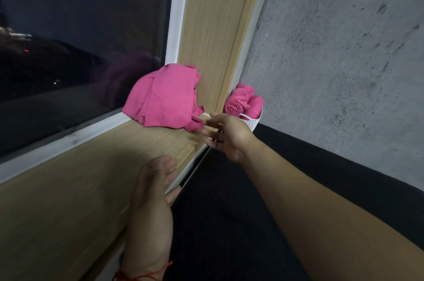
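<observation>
- Pink in colour, the loose cloths [163,97] lie heaped on the wooden window ledge [91,177], just ahead of the right hand [227,137]. Its fingers are spread and relaxed, holding nothing, and nearly reach the heap's trailing corner.
- Empty too, the left hand [152,191] is flat-fingered at the ledge's near edge; whether it touches I cannot tell.
- Tugging that one corner may drag the whole heap off onto the black cushion [229,223] below both hands.
- Just right of the right hand, a white basket [252,121] of rolled cloths [241,102] sits close; a wide sweep could knock it.
- Glass [80,28] and wooden frame hem the heap behind; bare ledge lies between the hands.
</observation>
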A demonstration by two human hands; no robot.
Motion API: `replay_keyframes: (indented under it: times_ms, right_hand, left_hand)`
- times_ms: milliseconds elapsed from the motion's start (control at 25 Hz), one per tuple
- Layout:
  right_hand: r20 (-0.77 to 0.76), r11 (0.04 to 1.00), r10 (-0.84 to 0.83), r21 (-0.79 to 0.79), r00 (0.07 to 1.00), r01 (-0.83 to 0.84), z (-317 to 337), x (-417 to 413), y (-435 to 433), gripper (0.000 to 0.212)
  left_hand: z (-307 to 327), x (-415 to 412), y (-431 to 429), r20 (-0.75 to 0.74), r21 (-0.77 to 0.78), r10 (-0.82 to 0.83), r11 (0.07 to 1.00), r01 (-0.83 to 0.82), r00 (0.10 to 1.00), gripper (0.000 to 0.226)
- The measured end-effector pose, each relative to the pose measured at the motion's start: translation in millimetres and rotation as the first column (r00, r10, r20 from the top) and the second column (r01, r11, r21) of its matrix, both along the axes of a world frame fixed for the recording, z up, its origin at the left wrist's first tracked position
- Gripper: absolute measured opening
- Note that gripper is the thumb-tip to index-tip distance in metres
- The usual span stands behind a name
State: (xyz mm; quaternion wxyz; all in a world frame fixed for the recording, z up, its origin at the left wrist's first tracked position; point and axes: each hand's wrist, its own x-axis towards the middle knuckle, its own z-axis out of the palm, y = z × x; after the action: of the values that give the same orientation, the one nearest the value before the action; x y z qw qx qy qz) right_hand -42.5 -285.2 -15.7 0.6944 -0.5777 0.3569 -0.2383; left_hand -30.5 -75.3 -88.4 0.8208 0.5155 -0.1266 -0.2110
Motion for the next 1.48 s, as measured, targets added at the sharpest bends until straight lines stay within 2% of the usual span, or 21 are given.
replay_keyframes:
  times_ms: [80, 120, 280, 320, 400, 480, 520, 600, 640, 680, 800, 880, 1000, 1080, 1280, 1400, 1480]
  right_hand:
    - [-0.087, 0.986, 0.002, -0.167, 0.996, -0.017, 6, 29, 9, 0.027]
    - [-0.123, 0.966, -0.027, -0.257, 0.992, -0.005, 6, 45, 11, 0.04]
    - [-0.169, 0.865, -0.177, -0.497, 0.97, 0.071, -17, 103, 2, 0.123]
    - [-0.186, 0.839, -0.205, -0.539, 0.961, 0.075, -28, 116, -4, 0.136]
    - [-0.237, 0.813, -0.2, -0.581, 0.951, 0.026, -37, 135, -12, 0.145]
    - [-0.316, 0.804, -0.167, -0.591, 0.934, -0.056, -38, 145, -7, 0.134]
    - [-0.334, 0.788, -0.161, -0.61, 0.929, -0.083, -40, 148, -8, 0.118]
    - [-0.281, 0.741, -0.18, -0.669, 0.943, -0.058, -42, 150, -12, 0.072]
    - [-0.233, 0.72, -0.195, -0.693, 0.953, -0.022, -43, 145, -13, 0.056]
    - [-0.198, 0.704, -0.208, -0.711, 0.958, 0.006, -46, 140, -17, 0.05]
    - [-0.204, 0.727, -0.209, -0.687, 0.957, 0.012, -50, 111, -32, 0.048]
    - [-0.187, 0.744, -0.23, -0.666, 0.955, 0.049, -50, 78, -46, 0.047]
    - [-0.132, 0.741, -0.265, -0.662, 0.955, 0.114, -41, 12, -40, 0.026]
    - [-0.121, 0.755, -0.292, -0.638, 0.949, 0.151, -34, -50, -31, 0.026]
    - [-0.113, 0.806, -0.332, -0.549, 0.937, 0.22, -53, -201, -16, 0.033]
    - [-0.128, 0.83, -0.391, -0.476, 0.911, 0.29, -79, -277, 1, 0.029]
    - [-0.128, 0.823, -0.442, -0.452, 0.888, 0.344, -97, -315, 9, 0.029]
  left_hand:
    - [2, 3, 4, 0.012, -0.029, 0.02, 0.999, -0.019, 1.0, 0.03]
    - [4, 5, 6, 0.016, -0.043, 0.028, 0.999, -0.027, 0.999, 0.031]
    - [7, 11, 9, -0.019, -0.084, 0.075, 0.994, -0.076, 0.997, 0.025]
    - [8, 12, 9, -0.025, -0.089, 0.079, 0.993, -0.081, 0.997, 0.026]
    - [7, 13, 7, -0.022, -0.084, 0.087, 0.993, -0.089, 0.996, 0.029]
    - [4, 14, 6, 0.007, -0.073, 0.085, 0.994, -0.084, 0.996, 0.027]
    - [4, 15, 6, 0.017, -0.075, 0.081, 0.994, -0.08, 0.997, 0.025]
    - [3, 18, 6, 0.036, -0.087, 0.096, 0.992, -0.092, 0.995, 0.019]
    - [2, 19, 5, 0.04, -0.086, 0.105, 0.991, -0.102, 0.994, 0.018]
    - [2, 20, 3, 0.04, -0.079, 0.109, 0.991, -0.106, 0.993, 0.019]
    - [3, 16, -3, 0.03, -0.055, 0.125, 0.991, -0.123, 0.992, 0.02]
    - [4, 5, -7, 0.104, -0.018, 0.112, 0.994, -0.111, 0.988, 0.02]
    - [8, -11, -4, 0.227, 0.024, 0.113, 0.992, -0.122, 0.967, 0.012]
    - [9, -26, -9, 0.29, 0.061, 0.095, 0.991, -0.117, 0.952, 0.014]
    - [-19, -66, -43, 0.447, 0.368, -0.218, 0.929, 0.044, 0.868, 0.045]
    - [-40, -108, -65, 0.488, 0.475, -0.369, 0.873, 0.114, 0.791, 0.063]
    - [-48, -133, -77, 0.522, 0.514, -0.405, 0.852, 0.102, 0.751, 0.071]
